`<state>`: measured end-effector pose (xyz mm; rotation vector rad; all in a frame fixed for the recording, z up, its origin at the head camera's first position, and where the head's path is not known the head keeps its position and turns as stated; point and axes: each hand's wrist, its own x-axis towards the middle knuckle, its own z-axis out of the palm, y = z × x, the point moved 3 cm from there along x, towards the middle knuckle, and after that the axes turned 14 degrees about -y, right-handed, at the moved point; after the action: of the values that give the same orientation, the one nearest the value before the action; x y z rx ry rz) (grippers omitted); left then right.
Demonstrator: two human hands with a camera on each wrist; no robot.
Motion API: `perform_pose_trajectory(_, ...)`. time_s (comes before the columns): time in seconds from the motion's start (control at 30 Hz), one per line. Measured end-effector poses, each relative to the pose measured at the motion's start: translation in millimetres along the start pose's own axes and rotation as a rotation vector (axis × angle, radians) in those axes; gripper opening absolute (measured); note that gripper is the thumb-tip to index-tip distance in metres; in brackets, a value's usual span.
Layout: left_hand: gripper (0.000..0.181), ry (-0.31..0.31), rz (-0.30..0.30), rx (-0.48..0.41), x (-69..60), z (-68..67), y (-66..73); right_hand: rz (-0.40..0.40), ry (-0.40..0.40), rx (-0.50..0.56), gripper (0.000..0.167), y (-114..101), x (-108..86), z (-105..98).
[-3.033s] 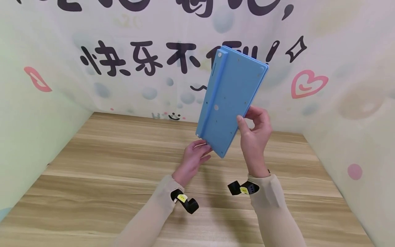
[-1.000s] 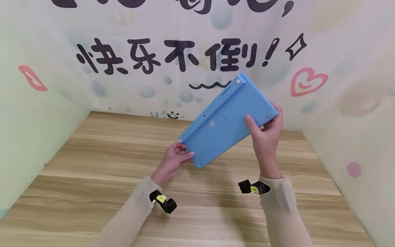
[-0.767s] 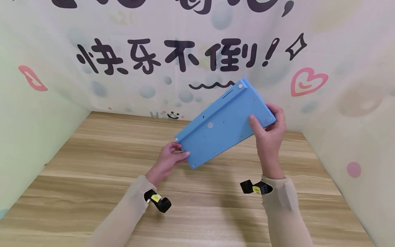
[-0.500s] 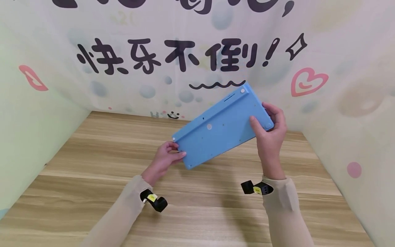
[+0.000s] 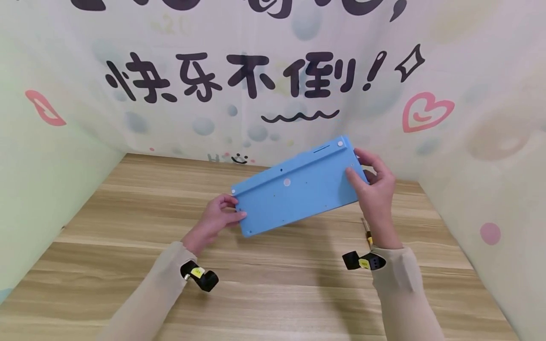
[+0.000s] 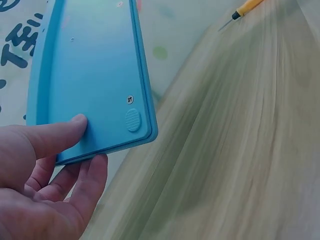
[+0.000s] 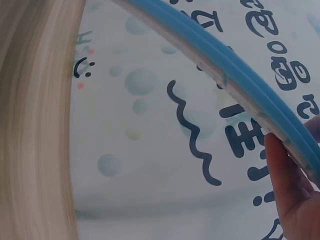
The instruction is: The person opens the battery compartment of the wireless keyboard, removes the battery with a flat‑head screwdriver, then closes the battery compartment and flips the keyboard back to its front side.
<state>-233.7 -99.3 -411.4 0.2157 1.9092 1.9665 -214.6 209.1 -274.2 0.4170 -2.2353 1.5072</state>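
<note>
Presently, blue panel (image 5: 294,194) aloft above table (image 5: 85,237), toward far edge; left hand (image 5: 212,218) and right hand (image 5: 377,189) pinch its ends. Hold apparently complete; corner screw (image 6: 130,99) seated, yellow-handled tool (image 6: 245,9) untouched; panel not yet set down.

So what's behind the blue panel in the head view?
Past the blue panel, the table and printed wall show; whatever lies directly behind is covered. Its far face is hidden there, though the right wrist view shows a pale layer edge-on.

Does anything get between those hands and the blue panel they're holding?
Nothing visible does: the left hand and right hand both grip the blue panel directly, at opposite ends. A yellow-handled tool lies apart on the tabletop, not between them.
</note>
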Motion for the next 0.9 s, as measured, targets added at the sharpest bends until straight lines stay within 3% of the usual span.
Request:
perform_pose_trajectory(0.43, 0.038, -0.032, -0.013, 0.082, -3.0, -9.5, 10.4, 0.209, -0.186, -0.165, 0.042, 35, -8.3, -15)
perform_pose_trajectory(0.9, 0.036, -0.043, -0.027, 0.16, 2.4, -11.6, 6.9, 0.457, -0.349, -0.155, 0.05, 82, -26.9, -16)
